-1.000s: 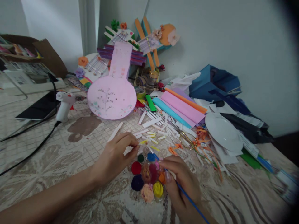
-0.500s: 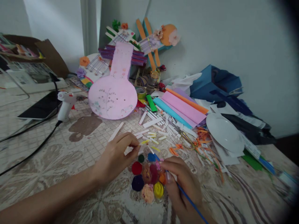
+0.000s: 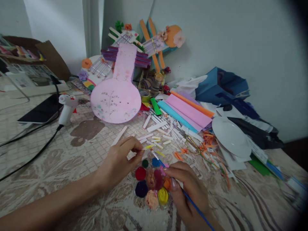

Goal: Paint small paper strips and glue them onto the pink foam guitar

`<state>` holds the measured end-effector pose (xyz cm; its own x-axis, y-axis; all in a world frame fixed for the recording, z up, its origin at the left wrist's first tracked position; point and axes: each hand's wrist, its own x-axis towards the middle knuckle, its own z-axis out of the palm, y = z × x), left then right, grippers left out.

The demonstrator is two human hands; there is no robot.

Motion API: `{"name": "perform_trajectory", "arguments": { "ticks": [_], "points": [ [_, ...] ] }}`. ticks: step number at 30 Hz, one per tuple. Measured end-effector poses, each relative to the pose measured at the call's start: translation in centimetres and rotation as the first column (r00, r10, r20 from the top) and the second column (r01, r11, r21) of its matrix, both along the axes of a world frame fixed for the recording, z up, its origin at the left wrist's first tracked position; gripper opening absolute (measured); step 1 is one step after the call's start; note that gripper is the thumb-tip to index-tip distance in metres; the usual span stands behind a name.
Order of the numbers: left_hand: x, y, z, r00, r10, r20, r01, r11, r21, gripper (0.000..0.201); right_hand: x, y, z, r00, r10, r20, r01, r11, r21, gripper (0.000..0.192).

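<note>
Your left hand (image 3: 121, 160) is pressing thumb and forefinger together at the tips, right beside a small yellow strip (image 3: 149, 146); I cannot tell whether they are gripping it. Your right hand (image 3: 189, 186) is clamping a blue paintbrush (image 3: 196, 208) between thumb and fingers, its pale tip pointing forward and left, close to the blue paint (image 3: 156, 162). Below the brush, a clear palette (image 3: 139, 201) is sitting on the patterned tablecloth (image 3: 101, 211). Farther out, white strips (image 3: 157, 126) are lying scattered near gold-handled scissors (image 3: 192, 141). Beyond, a pink guitar-shaped piece (image 3: 115, 109) is standing tilted, a white glue gun (image 3: 66, 110) resting to its left.
</note>
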<state>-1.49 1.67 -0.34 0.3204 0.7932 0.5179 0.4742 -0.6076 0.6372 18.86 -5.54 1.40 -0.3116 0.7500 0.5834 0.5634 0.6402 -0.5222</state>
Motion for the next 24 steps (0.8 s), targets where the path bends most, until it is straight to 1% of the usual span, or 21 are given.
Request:
{"name": "perform_trajectory", "arguments": {
  "ticks": [3,7,9,12,14,16,20,24],
  "points": [
    [0.0,0.0,0.1,1.0,0.001,0.003,-0.001,1.0,-0.001,0.013,0.2,-0.1,-0.2,1.0,-0.026,0.008,0.026,1.0,-0.006,0.03],
    [0.0,0.0,0.3,1.0,0.01,-0.005,-0.01,1.0,-0.003,0.013,1.4,0.4,-0.8,0.993,-0.114,0.042,0.113,0.994,0.005,0.031],
    [-0.1,0.1,0.3,1.0,0.016,-0.002,-0.016,1.0,0.004,0.012,2.5,1.2,-1.3,0.98,-0.179,0.084,0.176,0.984,0.041,0.031],
    [-0.2,0.1,0.3,1.0,0.02,-0.009,-0.02,1.0,0.004,0.011,4.2,2.6,-2.0,0.935,-0.287,0.207,0.279,0.958,0.066,0.032],
    [-0.3,0.1,0.2,1.0,0.018,-0.019,-0.018,1.0,0.001,0.01,5.1,3.5,-2.6,0.893,-0.28,0.351,0.285,0.958,0.038,0.037],
    [-0.3,0.0,0.1,1.0,0.018,-0.022,-0.018,1.0,0.003,0.01,5.6,4.0,-3.3,0.867,-0.256,0.428,0.271,0.962,0.026,0.041],
    [-0.3,0.0,0.0,1.0,0.014,-0.02,-0.014,1.0,-0.003,0.009,5.8,4.6,-4.4,0.833,-0.208,0.512,0.237,0.971,0.01,0.044],
    [-0.2,-0.1,0.1,1.0,0.013,-0.021,-0.013,1.0,-0.011,0.008,5.7,4.8,-4.5,0.805,-0.179,0.565,0.219,0.976,-0.004,0.042]
  ]
}}
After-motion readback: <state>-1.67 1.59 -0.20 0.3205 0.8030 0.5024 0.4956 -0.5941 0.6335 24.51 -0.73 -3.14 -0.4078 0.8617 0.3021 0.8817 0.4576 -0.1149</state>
